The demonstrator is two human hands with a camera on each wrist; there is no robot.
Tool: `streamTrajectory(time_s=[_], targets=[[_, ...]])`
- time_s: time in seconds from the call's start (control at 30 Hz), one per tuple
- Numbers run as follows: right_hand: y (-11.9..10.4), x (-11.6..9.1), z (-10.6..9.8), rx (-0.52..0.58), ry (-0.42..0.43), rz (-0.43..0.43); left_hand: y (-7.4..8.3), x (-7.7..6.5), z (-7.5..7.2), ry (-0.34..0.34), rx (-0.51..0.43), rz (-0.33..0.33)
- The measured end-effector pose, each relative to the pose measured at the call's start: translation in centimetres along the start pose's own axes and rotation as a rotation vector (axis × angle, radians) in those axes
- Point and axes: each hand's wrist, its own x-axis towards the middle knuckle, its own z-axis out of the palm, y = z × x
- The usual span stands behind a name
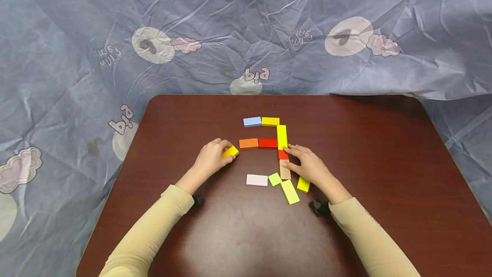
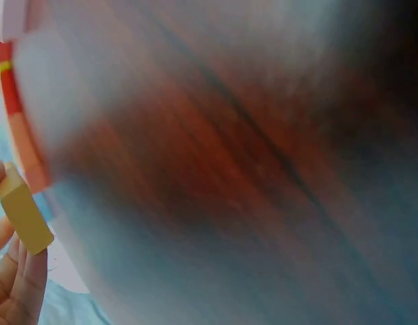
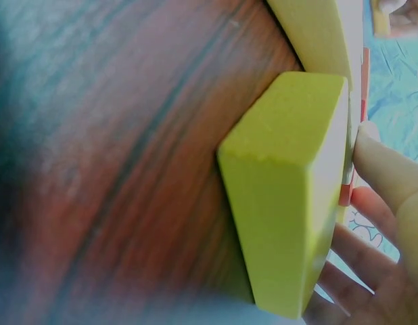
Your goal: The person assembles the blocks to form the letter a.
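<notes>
A yellow block [image 1: 230, 151] is pinched between the thumb and fingers of my left hand [image 1: 210, 157], left of the orange block [image 1: 248, 143]. In the left wrist view the same yellow block [image 2: 25, 210] is tilted in the fingertips. My right hand [image 1: 311, 166] has its fingers extended, index fingertip at the red block [image 1: 283, 154] and thumb at the plain wooden block [image 1: 285, 173]. These two continue a column below a long yellow block [image 1: 282, 136]. Under the right palm side lies another yellow block [image 1: 303, 184], partly covered in the head view; the right wrist view shows this yellow block [image 3: 283, 183] up close.
Blue [image 1: 252, 122] and yellow [image 1: 270, 121] blocks form a row at the top. A red block [image 1: 267, 143] adjoins the orange one. Nearer me lie a white block [image 1: 257, 180], a small lime block [image 1: 274, 179] and a pale yellow block [image 1: 290, 192]. Patterned cloth [image 1: 230, 25] hangs behind the table [image 1: 384, 148].
</notes>
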Motion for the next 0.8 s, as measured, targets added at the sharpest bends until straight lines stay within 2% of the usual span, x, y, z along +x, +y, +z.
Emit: streamTrajectory(time_s=[0.17, 0.3, 0.43, 0.57, 0.8], targets=[[0.0, 0.0, 0.0, -0.008, 0.009, -0.018, -0.5, 1.1, 1.1, -0.041, -0.001, -0.096], [0.0, -0.1, 0.0, -0.011, 0.014, -0.023, -0.4, 1.5, 1.4, -0.077, -0.007, -0.14], [0.0, -0.2, 0.0, -0.009, 0.018, -0.026, -0.2, 1.7, 1.5, -0.101, -0.009, -0.154], [0.0, -0.2, 0.0, -0.001, 0.019, -0.023, -0.2, 1.7, 1.7, -0.095, -0.019, -0.153], [-0.1, -0.1, -0.1, 0.003, 0.013, -0.015, 0.0, 2.0, 1.9, -0.089, -0.049, -0.194]])
